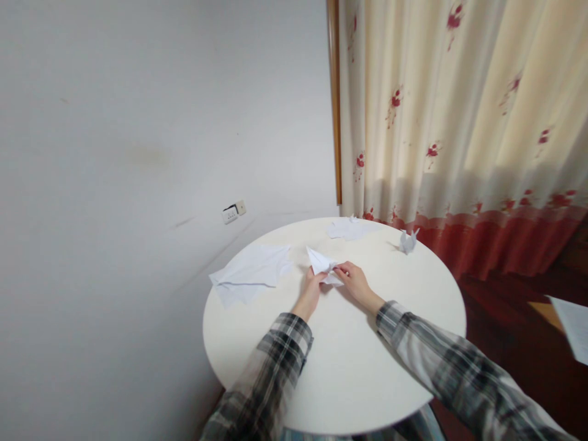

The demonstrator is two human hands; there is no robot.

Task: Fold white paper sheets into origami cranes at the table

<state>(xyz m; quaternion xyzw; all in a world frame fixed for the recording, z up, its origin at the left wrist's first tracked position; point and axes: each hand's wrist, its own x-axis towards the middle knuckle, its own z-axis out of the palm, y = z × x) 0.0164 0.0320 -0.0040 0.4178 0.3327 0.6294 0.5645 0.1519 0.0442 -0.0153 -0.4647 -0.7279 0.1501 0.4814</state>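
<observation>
A white folded paper (320, 260) with a pointed tip is held between both hands above the middle of the round white table (358, 367). My left hand (311, 289) is closed on its near left side, thumb against the paper. My right hand (356, 280) pinches its right side, with the fingertips partly hidden. To the left lie several loose white sheets (250, 269), overlapping and creased. A finished-looking folded paper figure (408, 242) with upright points stands at the table's right rear edge.
More white paper (350, 229) lies at the table's far edge. A wall with a power socket (233, 212) borders the left side. Behind the table hangs a floral curtain (427, 122). At the far right, a white sheet (572, 327) rests on a brown surface.
</observation>
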